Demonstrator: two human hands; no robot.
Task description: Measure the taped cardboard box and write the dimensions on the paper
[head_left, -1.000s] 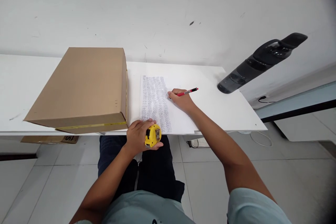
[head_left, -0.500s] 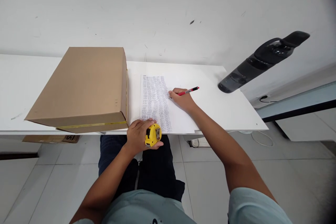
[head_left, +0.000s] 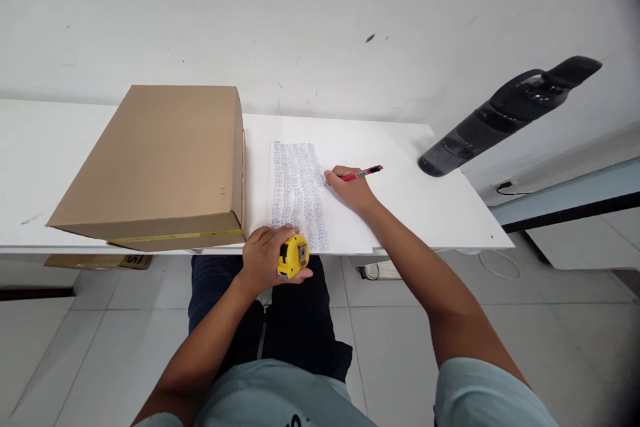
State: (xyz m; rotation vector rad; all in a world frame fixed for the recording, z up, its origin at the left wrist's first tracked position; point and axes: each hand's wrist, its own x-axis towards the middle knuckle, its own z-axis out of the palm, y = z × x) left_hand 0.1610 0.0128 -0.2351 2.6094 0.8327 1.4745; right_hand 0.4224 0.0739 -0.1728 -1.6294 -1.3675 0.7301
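My left hand [head_left: 263,255] is closed round a yellow and black tape measure [head_left: 294,256] at the front edge of the table, by the lower end of a sheet of paper [head_left: 296,193]. Dense handwriting in columns covers much of that sheet. My right hand [head_left: 353,188] rests on the paper's right part and grips a red pen [head_left: 361,173] with a black end. The pen's tip points at the sheet and is mostly hidden by my fingers. Left of the paper sits a closed cardboard box [head_left: 155,160], with a yellow strip along its front and right sides.
A dark bottle [head_left: 493,123] with a loop handle stands at the right end of the white table [head_left: 400,147]. The wall [head_left: 300,20] rises directly behind. Below the table, another cardboard piece [head_left: 97,261] shows at left and a white cable [head_left: 500,267] at right.
The view has shifted slightly. Both hands keep their holds on the tape measure and the pen, and the box and bottle stay where they were.
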